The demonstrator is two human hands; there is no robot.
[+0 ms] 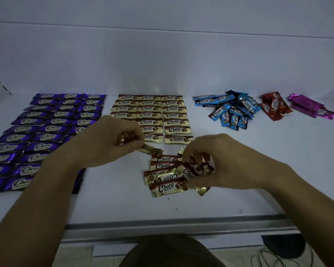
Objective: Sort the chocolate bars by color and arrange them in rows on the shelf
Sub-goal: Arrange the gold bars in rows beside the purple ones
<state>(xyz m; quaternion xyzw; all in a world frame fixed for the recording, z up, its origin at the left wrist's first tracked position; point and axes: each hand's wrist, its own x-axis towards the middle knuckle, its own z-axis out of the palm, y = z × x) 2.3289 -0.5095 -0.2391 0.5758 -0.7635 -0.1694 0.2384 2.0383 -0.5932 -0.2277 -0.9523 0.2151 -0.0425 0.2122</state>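
Purple bars (46, 122) lie in rows at the left of the white shelf (258, 170). Gold bars (158, 114) lie in three columns in the middle. My left hand (108, 141) pinches one gold bar (150, 150) just below the left gold column. My right hand (220, 162) has its fingers curled into a loose pile of gold bars (166, 176) near the front and grips some of them. Blue bars (231, 110), red bars (274, 106) and magenta bars (310, 106) sit in unsorted heaps at the right.
The shelf's back wall (162, 64) rises behind the rows. A metal front edge (162, 226) runs below my arms. Dark cables (281, 255) lie on the floor at the lower right. Bare shelf surface lies between the gold pile and the heaps on the right.
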